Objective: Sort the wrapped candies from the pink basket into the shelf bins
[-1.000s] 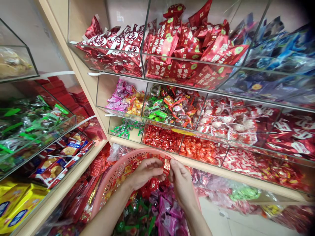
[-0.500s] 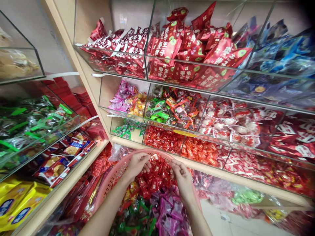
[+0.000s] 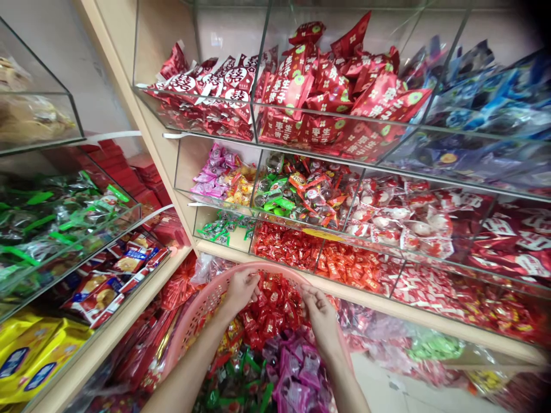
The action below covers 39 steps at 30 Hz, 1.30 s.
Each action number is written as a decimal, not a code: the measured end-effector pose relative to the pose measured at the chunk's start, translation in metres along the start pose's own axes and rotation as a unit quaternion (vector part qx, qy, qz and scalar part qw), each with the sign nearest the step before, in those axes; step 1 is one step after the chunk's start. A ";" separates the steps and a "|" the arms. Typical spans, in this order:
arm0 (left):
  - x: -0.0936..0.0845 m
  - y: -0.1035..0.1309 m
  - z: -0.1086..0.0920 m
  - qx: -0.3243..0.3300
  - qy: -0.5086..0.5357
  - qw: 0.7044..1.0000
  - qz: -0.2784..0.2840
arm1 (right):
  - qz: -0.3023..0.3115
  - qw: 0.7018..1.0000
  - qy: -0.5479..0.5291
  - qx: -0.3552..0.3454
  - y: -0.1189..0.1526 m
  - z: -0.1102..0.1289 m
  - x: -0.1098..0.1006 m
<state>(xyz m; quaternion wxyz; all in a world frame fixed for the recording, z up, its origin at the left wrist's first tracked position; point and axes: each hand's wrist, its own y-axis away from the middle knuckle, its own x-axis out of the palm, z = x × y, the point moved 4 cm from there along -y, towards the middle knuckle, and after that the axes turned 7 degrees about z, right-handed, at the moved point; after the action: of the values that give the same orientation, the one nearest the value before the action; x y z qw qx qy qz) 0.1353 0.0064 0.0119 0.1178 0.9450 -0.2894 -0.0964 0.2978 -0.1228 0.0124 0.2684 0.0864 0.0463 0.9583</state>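
A pink perforated plastic basket (image 3: 202,298) stands below me, filled with wrapped candies. Red-wrapped candies (image 3: 273,304) lie heaped at its far side, purple packets (image 3: 297,373) at the near right, and green-and-dark packets (image 3: 236,378) at the near left. Over the left edge of the red heap, my left hand (image 3: 241,292) is closed with curled fingers. My right hand (image 3: 319,307) is curled closed at the heap's right, beside the basket rim. Whatever either hand pinches, if anything, is hidden by the fingers.
Clear shelf bins in front hold red packets (image 3: 322,86), mixed candies (image 3: 297,189) and small red candies (image 3: 284,244). A wooden shelf edge (image 3: 370,292) runs just behind the basket. Yellow packs (image 3: 38,355) stand at the left; plastic bags (image 3: 434,347) lie low at the right.
Both hands stay over the red candies, the left fingers curling in more and the right hand dropping slightly. The view has shifted slightly, so the upper shelves sit lower.
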 end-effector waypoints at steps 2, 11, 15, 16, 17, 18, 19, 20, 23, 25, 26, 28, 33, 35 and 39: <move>-0.011 0.000 -0.010 0.071 -0.055 0.994 -0.058 | 0.002 1.000 0.002 0.002 0.000 -0.002 -0.001; -0.078 0.005 -0.022 0.071 -0.386 0.893 -0.221 | 0.022 0.989 0.131 -0.064 -0.016 0.011 0.006; -0.076 -0.002 -0.002 -0.033 -0.458 0.878 -0.134 | 0.037 0.960 0.243 -0.137 -0.047 0.031 0.012; -0.074 -0.003 0.000 -0.037 -0.473 0.871 -0.127 | 0.037 0.948 0.279 -0.151 -0.056 0.035 0.013; -0.073 -0.004 0.001 -0.035 -0.484 0.866 -0.123 | 0.037 0.932 0.322 -0.161 -0.066 0.039 0.015; -0.072 -0.004 0.001 -0.032 -0.489 0.863 -0.121 | 0.039 0.910 0.379 -0.162 -0.075 0.043 0.017; -0.072 -0.005 0.002 -0.032 -0.492 0.862 -0.119 | 0.040 0.884 0.440 -0.151 -0.084 0.045 0.019; -0.072 -0.005 0.002 -0.034 -0.492 0.862 -0.118 | 0.045 0.859 0.494 -0.126 -0.092 0.045 0.022; -0.074 -0.006 0.003 -0.042 -0.495 0.860 -0.118 | 0.077 0.798 0.597 -0.017 -0.110 0.042 0.029; -0.075 -0.007 0.004 -0.043 -0.499 0.858 -0.117 | 0.092 0.773 0.626 0.043 -0.117 0.040 0.034; -0.075 -0.007 0.004 -0.043 -0.501 0.857 -0.114 | 0.094 0.763 0.636 0.064 -0.120 0.039 0.036; -0.074 -0.006 0.003 -0.047 -0.505 0.855 -0.110 | 0.093 0.741 0.658 0.095 -0.123 0.038 0.039; -0.073 -0.004 -0.002 -0.057 -0.504 0.855 -0.105 | 0.089 0.712 0.685 0.124 -0.131 0.036 0.043; -0.073 -0.004 -0.002 -0.058 -0.505 0.855 -0.104 | 0.092 0.702 0.694 0.134 -0.134 0.034 0.044; -0.074 -0.004 0.000 -0.052 -0.505 0.855 -0.103 | 0.105 0.674 0.716 0.150 -0.137 0.029 0.047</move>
<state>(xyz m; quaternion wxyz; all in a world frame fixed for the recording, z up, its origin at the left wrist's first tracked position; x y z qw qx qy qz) 0.0772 0.0515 0.0191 -0.0068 0.7832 -0.2047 -0.5871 0.3333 0.0194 0.0292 0.0346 -0.5826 0.3578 0.7289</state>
